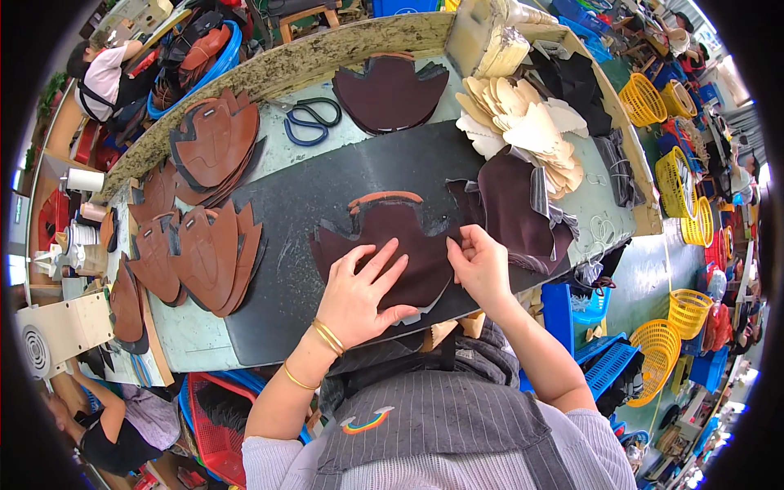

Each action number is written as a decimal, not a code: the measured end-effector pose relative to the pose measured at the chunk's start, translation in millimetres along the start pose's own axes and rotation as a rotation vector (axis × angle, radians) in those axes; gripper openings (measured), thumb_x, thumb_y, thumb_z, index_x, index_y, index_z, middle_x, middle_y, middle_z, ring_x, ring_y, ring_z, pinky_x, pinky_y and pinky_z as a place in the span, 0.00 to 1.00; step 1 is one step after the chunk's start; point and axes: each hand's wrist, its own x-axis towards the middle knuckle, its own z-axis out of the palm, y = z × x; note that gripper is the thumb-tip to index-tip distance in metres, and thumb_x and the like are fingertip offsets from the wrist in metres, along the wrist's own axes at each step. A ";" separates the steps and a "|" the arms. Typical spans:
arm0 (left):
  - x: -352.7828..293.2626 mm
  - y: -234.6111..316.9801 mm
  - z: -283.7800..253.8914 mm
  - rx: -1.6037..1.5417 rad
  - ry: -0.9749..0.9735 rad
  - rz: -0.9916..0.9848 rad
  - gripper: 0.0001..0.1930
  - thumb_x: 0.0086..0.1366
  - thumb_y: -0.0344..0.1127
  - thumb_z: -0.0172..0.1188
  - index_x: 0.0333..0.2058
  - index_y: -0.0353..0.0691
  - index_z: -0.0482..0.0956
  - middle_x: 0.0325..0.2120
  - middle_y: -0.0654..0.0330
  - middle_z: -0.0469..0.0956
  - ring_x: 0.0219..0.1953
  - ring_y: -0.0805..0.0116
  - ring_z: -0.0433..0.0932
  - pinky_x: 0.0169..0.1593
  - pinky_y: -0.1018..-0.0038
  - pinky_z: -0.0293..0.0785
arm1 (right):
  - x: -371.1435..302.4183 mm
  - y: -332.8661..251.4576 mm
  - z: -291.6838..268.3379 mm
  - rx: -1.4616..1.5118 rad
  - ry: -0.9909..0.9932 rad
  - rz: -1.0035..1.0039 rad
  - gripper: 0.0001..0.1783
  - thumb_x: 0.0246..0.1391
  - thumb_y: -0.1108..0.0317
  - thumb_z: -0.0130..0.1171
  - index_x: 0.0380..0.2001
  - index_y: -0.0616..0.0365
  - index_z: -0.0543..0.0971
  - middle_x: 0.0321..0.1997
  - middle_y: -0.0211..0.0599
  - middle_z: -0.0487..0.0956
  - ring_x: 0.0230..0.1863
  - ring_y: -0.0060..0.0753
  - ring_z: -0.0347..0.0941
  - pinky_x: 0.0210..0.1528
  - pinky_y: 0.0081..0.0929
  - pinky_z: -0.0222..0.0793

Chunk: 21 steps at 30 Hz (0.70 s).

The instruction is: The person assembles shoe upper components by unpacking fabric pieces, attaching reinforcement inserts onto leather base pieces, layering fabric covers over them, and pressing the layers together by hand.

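Note:
A dark maroon cut fabric piece (400, 237) with a notched upper edge lies on the black mat (286, 196) in front of me. Along its top notch runs a curved orange-brown strip (385, 197). My left hand (357, 304) rests flat on the piece's left part, fingers spread. At the right edge, my right hand (483, 265) pinches the piece between thumb and curled fingers. Just beyond that hand sits a pile of dark maroon fabric pieces with grey linings (514, 204).
Brown leather pieces (214, 143) are stacked at the left, with more leather stacks (216, 257) nearer. Blue-handled scissors (309, 122) and another maroon stack (390, 94) lie at the back. Cream pieces (523, 131) are heaped at the right. A raised wooden rim (302, 61) borders the table.

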 end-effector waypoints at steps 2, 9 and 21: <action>-2.4 3.5 -3.6 -0.013 -0.028 0.004 0.33 0.50 0.56 0.63 0.50 0.40 0.75 0.57 0.57 0.67 0.56 0.53 0.65 0.56 0.60 0.62 | 6.6 12.6 2.8 -0.200 0.061 -0.193 0.08 0.52 0.72 0.58 0.32 0.62 0.71 0.21 0.41 0.76 0.17 0.33 0.74 0.19 0.27 0.67; -32.7 -8.5 -24.1 -0.111 -0.104 0.016 0.29 0.45 0.35 0.64 0.49 0.32 0.73 0.53 0.50 0.69 0.56 0.50 0.67 0.59 0.61 0.64 | -13.8 0.4 -41.7 -0.690 0.156 -0.618 0.13 0.48 0.71 0.61 0.36 0.61 0.72 0.27 0.41 0.76 0.23 0.44 0.74 0.23 0.33 0.70; -14.3 -35.7 -19.7 -0.038 0.001 0.353 0.21 0.43 0.23 0.61 0.41 0.33 0.76 0.46 0.49 0.74 0.49 0.52 0.74 0.53 0.65 0.73 | -2.3 -21.4 -36.3 -0.653 -0.528 -1.167 0.35 0.37 0.59 0.68 0.48 0.66 0.70 0.49 0.50 0.71 0.53 0.49 0.68 0.58 0.41 0.65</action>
